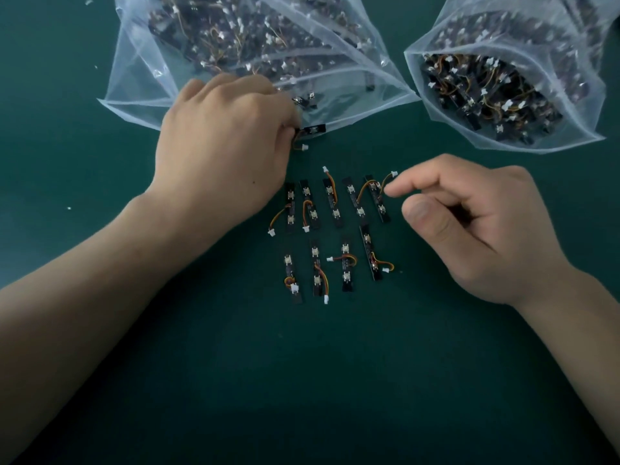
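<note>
Several small black circuit strips (330,199) with white buttons and orange-yellow wires lie in two rows on the green mat (302,380). My left hand (221,142) is at the mouth of the left plastic bag (141,82) and pinches one black strip (312,130), whose wire and white plug hang below it. My right hand (469,223) hovers just right of the upper row, fingers loosely curled and holding nothing, the index fingertip close to the rightmost strip (377,201).
A second clear plastic bag (503,135) full of the same strips lies open at the upper right. Small white scraps (68,208) dot the mat at the left. Both forearms reach in from the lower corners.
</note>
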Tool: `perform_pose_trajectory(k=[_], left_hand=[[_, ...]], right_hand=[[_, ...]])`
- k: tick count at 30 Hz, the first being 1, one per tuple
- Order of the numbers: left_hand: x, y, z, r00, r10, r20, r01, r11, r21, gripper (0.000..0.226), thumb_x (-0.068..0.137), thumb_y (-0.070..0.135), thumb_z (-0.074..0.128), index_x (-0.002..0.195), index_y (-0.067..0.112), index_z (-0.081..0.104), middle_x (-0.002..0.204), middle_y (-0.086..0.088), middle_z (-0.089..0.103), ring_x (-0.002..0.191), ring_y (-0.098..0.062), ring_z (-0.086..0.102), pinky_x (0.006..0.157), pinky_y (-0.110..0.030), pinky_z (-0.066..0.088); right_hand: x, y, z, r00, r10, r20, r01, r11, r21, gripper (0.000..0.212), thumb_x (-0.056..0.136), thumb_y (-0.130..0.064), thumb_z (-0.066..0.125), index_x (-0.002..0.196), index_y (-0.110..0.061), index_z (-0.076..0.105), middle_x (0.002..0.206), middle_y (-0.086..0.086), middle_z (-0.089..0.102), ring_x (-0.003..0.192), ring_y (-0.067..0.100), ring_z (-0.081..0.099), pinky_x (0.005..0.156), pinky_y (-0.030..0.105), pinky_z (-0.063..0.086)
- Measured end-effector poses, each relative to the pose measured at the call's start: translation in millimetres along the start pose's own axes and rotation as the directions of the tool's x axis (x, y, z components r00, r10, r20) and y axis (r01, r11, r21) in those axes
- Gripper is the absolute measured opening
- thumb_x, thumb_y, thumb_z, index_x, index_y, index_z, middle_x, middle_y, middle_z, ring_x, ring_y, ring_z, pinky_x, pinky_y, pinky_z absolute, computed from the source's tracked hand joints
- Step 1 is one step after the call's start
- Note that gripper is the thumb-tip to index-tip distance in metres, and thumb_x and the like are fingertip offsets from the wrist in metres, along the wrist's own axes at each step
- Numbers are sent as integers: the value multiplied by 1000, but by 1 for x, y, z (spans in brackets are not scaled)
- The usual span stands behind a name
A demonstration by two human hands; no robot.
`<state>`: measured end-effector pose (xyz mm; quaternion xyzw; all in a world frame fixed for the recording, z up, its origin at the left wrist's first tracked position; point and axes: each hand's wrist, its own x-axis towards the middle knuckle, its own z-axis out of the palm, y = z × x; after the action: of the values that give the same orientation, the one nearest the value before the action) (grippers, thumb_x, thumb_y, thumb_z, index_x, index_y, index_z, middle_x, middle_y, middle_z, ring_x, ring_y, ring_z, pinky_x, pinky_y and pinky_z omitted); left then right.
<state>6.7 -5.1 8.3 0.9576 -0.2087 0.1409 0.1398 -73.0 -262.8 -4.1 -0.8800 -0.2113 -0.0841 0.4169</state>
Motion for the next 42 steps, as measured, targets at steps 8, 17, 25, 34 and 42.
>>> perform_pose_trajectory(k=[8,17,25,34,42], left_hand=[[-1,6,3,952,288,-100,-305,904,-299,18,106,16,62,111,11,79,104,-5,73,96,-31,66,87,-50,53],[-18,16,10,879,396,-265,-476,750,-459,15,103,13,70,117,17,64,94,6,69,83,-10,49,74,-44,48],[-19,15,11,872,414,-260,-488,758,-432,15,104,13,69,115,18,59,94,1,71,81,-17,56,75,-49,47],[-20,16,9,884,367,-291,-465,760,-454,15,102,15,72,114,16,64,96,10,69,84,-8,53,80,-34,47],[-17,0,2,943,236,-233,-327,774,-542,12,99,1,62,102,8,71,84,3,64,73,-18,59,75,-23,42]], right_hand=[[2,-3,3,994,-17,-110,11,999,-52,19,101,-26,66,119,-20,65,80,-10,64,60,14,53,60,13,38],[2,-2,8,978,-170,-122,149,974,-168,9,95,-14,80,93,-5,79,93,5,73,79,7,64,70,17,46],[3,-6,7,988,-123,-88,118,991,-65,9,96,-9,72,96,-6,80,87,1,72,75,4,64,69,15,43],[2,-6,8,984,-133,-120,114,981,-154,4,94,-12,80,96,-9,78,90,-1,71,81,-5,59,74,8,39],[-1,8,-29,986,52,157,-61,997,48,19,86,-21,82,97,-34,75,84,-10,72,58,18,55,54,19,43]])
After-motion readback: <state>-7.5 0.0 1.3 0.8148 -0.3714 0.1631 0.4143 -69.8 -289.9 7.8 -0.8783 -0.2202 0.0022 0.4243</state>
